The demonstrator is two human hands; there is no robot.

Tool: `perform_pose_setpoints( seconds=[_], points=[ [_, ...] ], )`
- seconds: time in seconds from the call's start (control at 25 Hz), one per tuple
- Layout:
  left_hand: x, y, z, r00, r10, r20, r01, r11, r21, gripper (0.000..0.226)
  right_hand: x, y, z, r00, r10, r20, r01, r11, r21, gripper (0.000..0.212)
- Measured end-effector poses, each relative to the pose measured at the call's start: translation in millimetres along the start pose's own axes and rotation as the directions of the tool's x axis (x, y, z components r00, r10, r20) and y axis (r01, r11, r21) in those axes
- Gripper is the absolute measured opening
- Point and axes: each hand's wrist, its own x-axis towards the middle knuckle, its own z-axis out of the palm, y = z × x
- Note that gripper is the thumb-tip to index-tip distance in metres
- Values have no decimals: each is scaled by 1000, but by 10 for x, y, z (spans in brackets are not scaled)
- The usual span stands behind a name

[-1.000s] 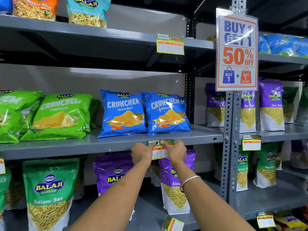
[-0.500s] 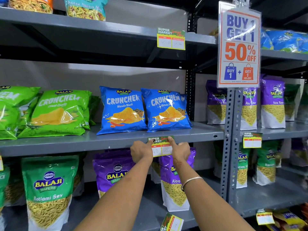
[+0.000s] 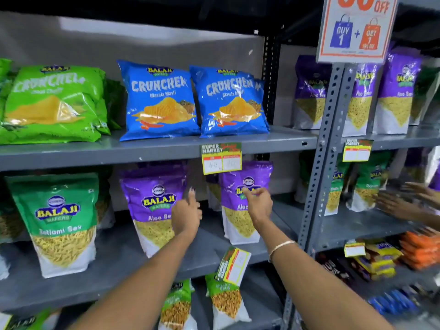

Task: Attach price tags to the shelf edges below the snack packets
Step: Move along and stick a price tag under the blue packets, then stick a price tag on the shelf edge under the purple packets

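- Below the two blue Crunchem packets (image 3: 195,101), the price tag (image 3: 221,158) now hangs by itself on the shelf edge (image 3: 119,154). Half a second ago both hands were pressing it there.
- Both hands have dropped away and hang in front of the purple Aloo Sev packets (image 3: 245,198) on the next shelf down, well below the tag.
- Left hand (image 3: 187,216) is loosely curled with a finger raised and holds nothing. Right hand (image 3: 258,203) is half closed, fingers bent inward, also empty as far as I can tell.
- Judging by this, the tag is fixed; it sits nearly square, its top strip on the grey edge and its lower part hanging over the gap.
- Another tag (image 3: 234,265) sits tilted on the shelf edge lower down, between the forearms; it may need straightening.
- Open room: the long stretch of edge under the green packets (image 3: 52,103) carries no tag.
- Edges to mind: the perforated upright (image 3: 326,148) stands close on the right, and beyond it another person's hands (image 3: 402,201) reach into the neighbouring bay.
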Motion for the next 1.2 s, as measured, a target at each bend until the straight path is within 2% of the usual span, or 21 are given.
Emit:
perform_pose_setpoints(
  seconds=[0.08,0.16,0.24,0.32,0.4,0.48,0.52,0.6,0.68,0.72,0.84,1.2],
  points=[
    [-93,-586,85,976,-191,104,181,979,98,53,13,560,57,993,41,113,-16,977,-215,6],
    [-186,-1129,214,870,-425,251,344,887,310,45,51,1063,144,969,83,233,15,921,-389,16],
    [-264,-1533,339,782,-534,320,339,796,501,31,30,1346,222,935,76,346,109,867,-486,16],
    [-325,-1771,452,756,-562,336,327,769,550,30,17,1458,302,892,68,448,178,857,-484,22],
    [-334,-1853,544,745,-551,376,340,798,498,38,1,1491,352,852,65,520,196,880,-432,21],
    [-338,-1828,599,784,-488,383,322,848,421,33,-26,1540,352,842,39,538,223,883,-413,10],
    [-346,-1797,609,838,-426,341,270,867,419,29,-37,1596,315,859,30,510,210,889,-407,11],
    [-383,-1718,589,929,-265,258,110,863,492,27,-91,1710,156,925,38,378,118,917,-381,34],
    [-442,-1670,609,955,-154,255,-4,851,526,42,-142,1835,-16,965,63,256,31,936,-350,47],
    [-467,-1643,627,957,-131,260,-26,851,524,46,-153,1876,-61,968,80,237,8,936,-351,43],
    [-476,-1647,723,964,-140,226,-5,840,543,32,-126,1894,-39,960,73,272,47,911,-410,23],
    [-505,-1639,759,968,-150,204,-6,791,611,40,-25,1988,31,919,-70,388,308,741,-597,12]
  ],
)
